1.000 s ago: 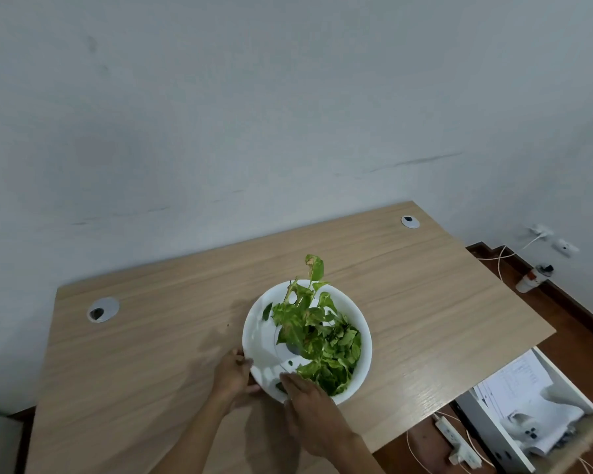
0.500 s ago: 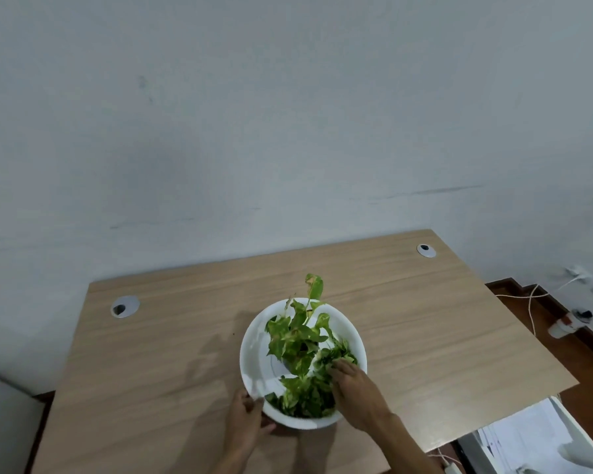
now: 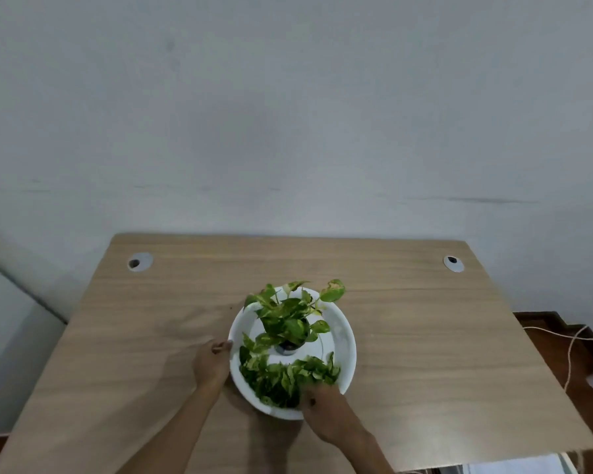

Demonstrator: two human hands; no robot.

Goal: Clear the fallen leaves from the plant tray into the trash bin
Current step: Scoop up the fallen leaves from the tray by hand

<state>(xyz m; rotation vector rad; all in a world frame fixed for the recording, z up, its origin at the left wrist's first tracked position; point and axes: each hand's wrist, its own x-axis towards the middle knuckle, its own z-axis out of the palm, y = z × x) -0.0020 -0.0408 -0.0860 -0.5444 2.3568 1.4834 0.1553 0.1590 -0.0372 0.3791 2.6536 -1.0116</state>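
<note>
A round white plant tray [image 3: 343, 330] sits on the wooden desk [image 3: 151, 319], near its front middle. A small green potted plant [image 3: 288, 319] stands upright at the tray's centre. A heap of loose green fallen leaves [image 3: 281, 378] lies in the tray's near part. My left hand [image 3: 211, 364] grips the tray's left rim. My right hand [image 3: 326, 412] rests at the near rim, its fingers down in the leaf heap; the fingertips are blurred. No trash bin is in view.
Two cable grommets [image 3: 139, 261] [image 3: 453, 263] sit at the desk's back corners. A grey wall rises behind. On the brown floor at the right lie white cables [image 3: 572, 347]. A white object [image 3: 514, 468] shows below the desk's front right edge.
The view swung left and levelled, so the desk now lies square. My right hand moved from the leaves at the tray's right side back to the near rim. The left hand kept the rim.
</note>
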